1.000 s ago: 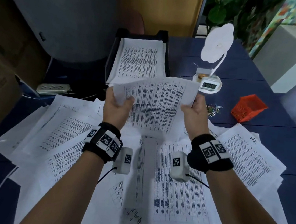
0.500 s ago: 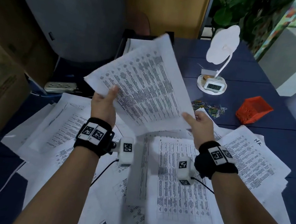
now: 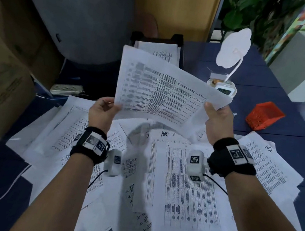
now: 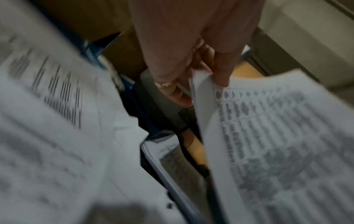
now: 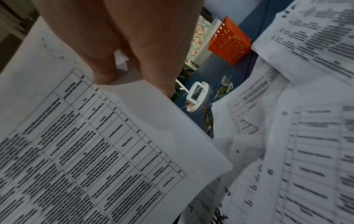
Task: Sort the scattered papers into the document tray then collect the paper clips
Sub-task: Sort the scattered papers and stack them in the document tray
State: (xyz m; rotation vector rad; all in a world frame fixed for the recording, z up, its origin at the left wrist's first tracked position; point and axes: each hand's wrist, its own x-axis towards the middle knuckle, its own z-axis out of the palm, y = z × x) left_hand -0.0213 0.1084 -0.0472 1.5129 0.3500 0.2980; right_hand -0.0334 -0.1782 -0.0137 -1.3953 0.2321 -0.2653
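I hold a printed sheaf of paper (image 3: pixel 159 93) in the air in front of the black document tray (image 3: pixel 182 41), which has sheets (image 3: pixel 158 50) in it. My left hand (image 3: pixel 116 107) pinches its lower left corner, thumb on top (image 4: pixel 220 75). My right hand (image 3: pixel 212 110) grips its right edge, with the thumb (image 5: pixel 103 75) pressed on the printed side. Scattered papers (image 3: pixel 179 174) cover the blue table below my wrists. Coloured paper clips (image 5: pixel 226 84) lie in a loose heap past the paper; the head view hides them behind my right hand.
An orange mesh basket (image 3: pixel 264 115) sits at the right, beside a white desk lamp with a clock base (image 3: pixel 224 85). A power strip (image 3: pixel 66 89) lies at the back left. A cardboard box (image 3: pixel 1 80) stands off the table's left side.
The sheaf has swung round from a steep tilt to lie crosswise. My right hand, open beside it half a second ago, now grips its right edge. My left hand kept its hold.
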